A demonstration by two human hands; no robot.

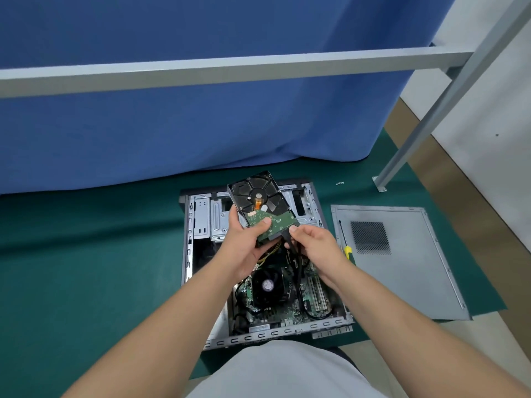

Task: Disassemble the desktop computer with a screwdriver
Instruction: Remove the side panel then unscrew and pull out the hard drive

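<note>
One head-worn camera looks forward and steeply down, close above the open grey metal computer case [198, 282] on the green mat [86, 268].

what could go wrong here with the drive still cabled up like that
1. The left hand holds the hard drive over the open case while the right hand pinches the cable plug; a hard tug could bend the connector.
2. If the grip slips, the drive may drop onto the motherboard.
</note>
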